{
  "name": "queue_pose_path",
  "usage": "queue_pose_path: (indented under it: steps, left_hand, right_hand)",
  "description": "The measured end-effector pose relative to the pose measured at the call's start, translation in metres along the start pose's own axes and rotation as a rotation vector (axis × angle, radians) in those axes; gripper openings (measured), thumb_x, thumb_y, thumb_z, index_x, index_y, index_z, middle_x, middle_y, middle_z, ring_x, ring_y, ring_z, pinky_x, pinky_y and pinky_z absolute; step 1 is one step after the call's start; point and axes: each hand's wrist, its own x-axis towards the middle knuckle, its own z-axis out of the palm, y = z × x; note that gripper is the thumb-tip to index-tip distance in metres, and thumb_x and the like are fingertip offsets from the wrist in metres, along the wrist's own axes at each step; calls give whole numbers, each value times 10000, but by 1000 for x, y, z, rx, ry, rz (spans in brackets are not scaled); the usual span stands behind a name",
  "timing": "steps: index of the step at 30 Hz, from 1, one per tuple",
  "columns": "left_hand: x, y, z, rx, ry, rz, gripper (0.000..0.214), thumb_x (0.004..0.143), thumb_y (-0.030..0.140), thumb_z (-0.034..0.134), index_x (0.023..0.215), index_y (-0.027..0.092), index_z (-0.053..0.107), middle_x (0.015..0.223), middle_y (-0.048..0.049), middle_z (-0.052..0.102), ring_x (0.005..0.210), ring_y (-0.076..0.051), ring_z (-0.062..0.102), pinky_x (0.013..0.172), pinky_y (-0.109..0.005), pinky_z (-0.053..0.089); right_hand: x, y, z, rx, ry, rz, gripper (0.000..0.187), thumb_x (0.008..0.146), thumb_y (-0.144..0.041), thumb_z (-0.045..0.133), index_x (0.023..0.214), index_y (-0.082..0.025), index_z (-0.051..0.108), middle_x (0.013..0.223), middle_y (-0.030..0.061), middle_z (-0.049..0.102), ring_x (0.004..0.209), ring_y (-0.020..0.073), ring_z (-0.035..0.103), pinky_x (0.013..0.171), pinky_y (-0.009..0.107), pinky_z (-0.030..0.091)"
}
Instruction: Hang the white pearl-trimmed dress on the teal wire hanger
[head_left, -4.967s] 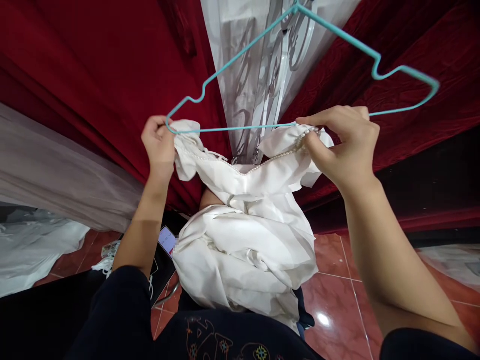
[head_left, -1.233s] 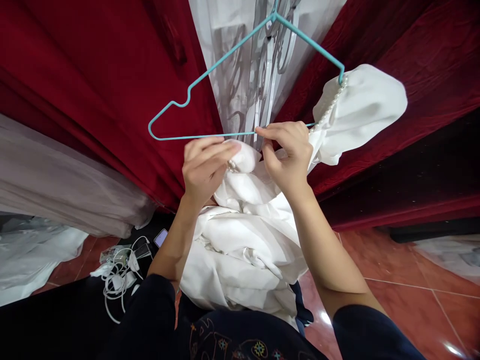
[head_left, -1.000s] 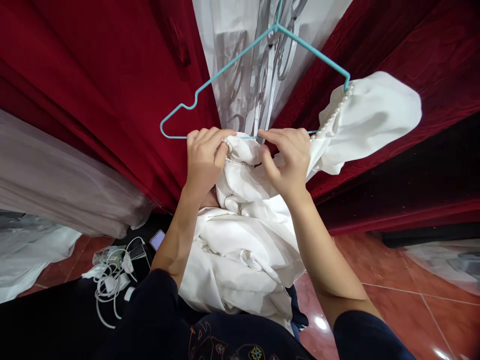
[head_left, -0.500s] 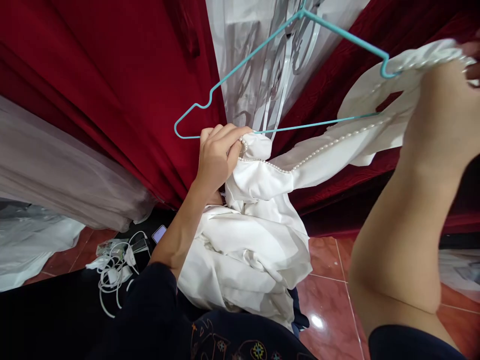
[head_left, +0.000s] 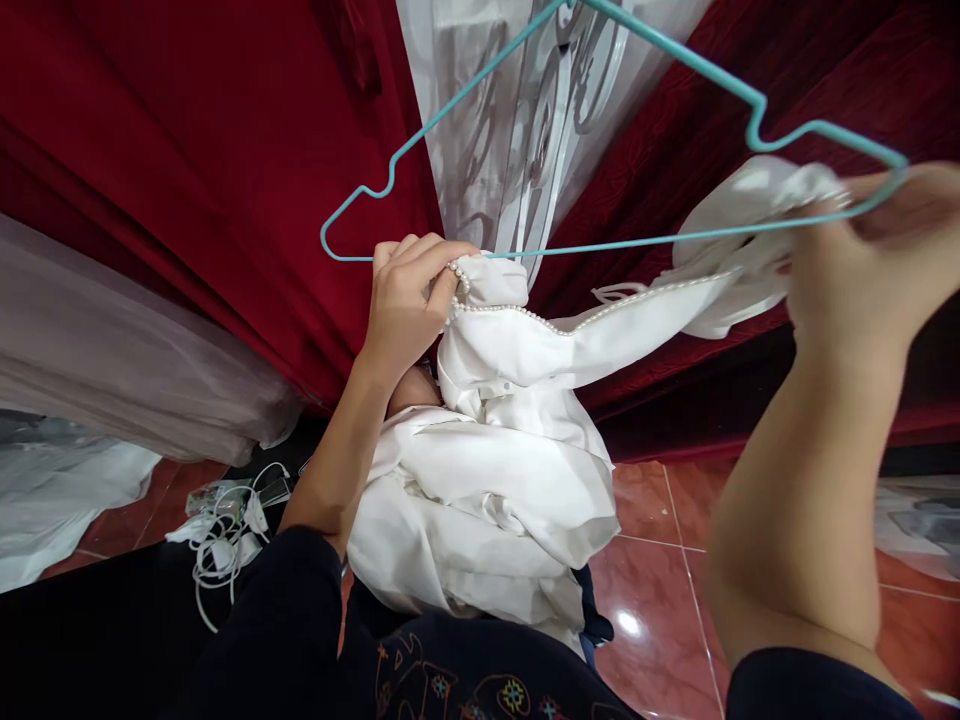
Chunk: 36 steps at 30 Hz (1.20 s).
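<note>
A white garment (head_left: 510, 470) with a pearl-trimmed neckline hangs bunched in front of me, below a teal wire hanger (head_left: 600, 242). My left hand (head_left: 409, 305) is closed on one pearl-edged shoulder of the garment, just under the hanger's bottom bar left of centre. My right hand (head_left: 862, 260) is blurred at the far right, closed on the garment's other shoulder at the hanger's right end. The neckline stretches between both hands.
Dark red velvet curtains (head_left: 187, 150) and a pale sheer panel (head_left: 517, 130) hang behind. Grey fabric (head_left: 112, 390) drapes at the left. On the red tiled floor (head_left: 660, 560) lie white cables and chargers (head_left: 225, 530) and white plastic sheeting (head_left: 52, 500).
Over the last second my right hand left the middle of the hanger and carried one shoulder of the garment out to the hanger's right end. My left hand stayed, gripping the other shoulder.
</note>
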Motion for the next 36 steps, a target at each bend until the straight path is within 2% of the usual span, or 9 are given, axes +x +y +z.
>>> queue_pose_path:
  steps: [2, 5, 12, 16, 21, 26, 29, 32, 36]
  left_hand:
    - [2, 1, 5, -12, 6, -17, 321, 1025, 118, 503, 1145, 267, 760, 1058, -18, 758, 1003, -253, 662, 1094, -470, 420]
    - [4, 3, 12, -23, -2, -30, 319, 1024, 135, 498, 1141, 263, 766, 1062, -25, 768, 1001, -260, 672, 1083, -470, 433]
    - [6, 7, 15, -36, -24, -30, 325, 1028, 113, 502, 1153, 250, 769, 1103, -34, 781, 1018, -244, 690, 1066, -446, 462]
    - [-1, 0, 17, -23, 28, 40, 373, 1043, 120, 492, 1272, 276, 742, 1164, -35, 767, 1088, -230, 683, 1092, -446, 468]
    - [-47, -14, 31, -104, 339, 126, 317, 1008, 296, 523, 1238, 229, 731, 1199, -106, 710, 1127, -256, 670, 969, -425, 555]
    - [-83, -48, 29, -381, 55, -322, 335, 903, 312, 641, 1227, 234, 672, 739, 27, 635, 615, -137, 561, 589, -293, 475]
    - [-66, -86, 10, -494, 242, -547, 366, 906, 521, 728, 1107, 236, 615, 691, 55, 586, 568, -103, 532, 510, -285, 399]
    - [-26, -122, -23, -441, 409, -498, 627, 916, 860, 587, 971, 236, 576, 729, 29, 547, 707, -106, 576, 586, -316, 465]
    - [29, -144, -71, -367, 542, -280, 365, 1018, 626, 656, 1018, 262, 626, 836, 15, 590, 772, -125, 582, 678, -363, 503]
  right_hand:
    - [-26, -30, -3, -87, -180, 66, 85, 709, -190, 810, 737, -215, 734, 648, 51, 686, 537, 162, 592, 487, 307, 360]
    - [-50, -84, -12, 16, -615, -203, 174, 767, -179, 735, 905, -248, 813, 785, 30, 764, 568, 129, 619, 547, 292, 456]
    - [-44, -157, 9, 123, -254, -541, 162, 904, -287, 690, 1025, -230, 781, 1022, 76, 777, 1009, 235, 728, 921, 435, 548]
    - [-53, -152, 31, 91, -349, -426, 124, 946, -276, 620, 958, -225, 732, 927, 63, 763, 901, 220, 701, 918, 462, 518]
    - [-67, -148, 37, 79, -321, -325, 90, 951, -288, 610, 898, -263, 679, 863, 43, 726, 820, 228, 665, 865, 469, 510]
    - [-66, -150, 36, 44, -382, -271, 76, 983, -309, 607, 927, -300, 659, 910, 42, 731, 863, 245, 676, 865, 474, 526]
    - [-67, -149, 38, 28, -394, -262, 76, 985, -313, 603, 938, -296, 660, 923, 47, 733, 872, 246, 673, 898, 489, 530]
    - [-69, -148, 42, 22, -378, -254, 57, 957, -303, 619, 927, -288, 665, 923, 52, 737, 861, 248, 666, 890, 492, 537]
    - [-72, -149, 46, 18, -340, -257, 42, 932, -283, 630, 905, -279, 662, 902, 55, 731, 840, 249, 655, 853, 488, 539]
